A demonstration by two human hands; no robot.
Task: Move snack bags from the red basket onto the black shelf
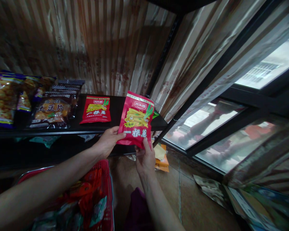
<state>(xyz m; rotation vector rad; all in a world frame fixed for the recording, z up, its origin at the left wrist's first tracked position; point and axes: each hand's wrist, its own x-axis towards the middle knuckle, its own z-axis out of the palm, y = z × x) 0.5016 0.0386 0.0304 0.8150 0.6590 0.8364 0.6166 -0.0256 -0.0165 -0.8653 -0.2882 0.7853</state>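
A red snack bag (135,119) with yellow sticks and green scallion on its front is held up between both hands, in front of the shelf's right end. My left hand (108,139) grips its lower left edge, thumb on the front. At the lower right corner my right hand (145,157) pinches it, thumb also in front. A matching red bag (96,109) lies on the black shelf (74,131), left of the held one. Farther left stand several clear packs of potato slices (51,110).
Blue and yellow snack bags (2,99) fill the shelf's far left. A red basket (107,179) of small packets is below my left arm. Orange packs (162,160) lie on the floor beside the glass door (207,128). Flattened cardboard (245,205) is at lower right.
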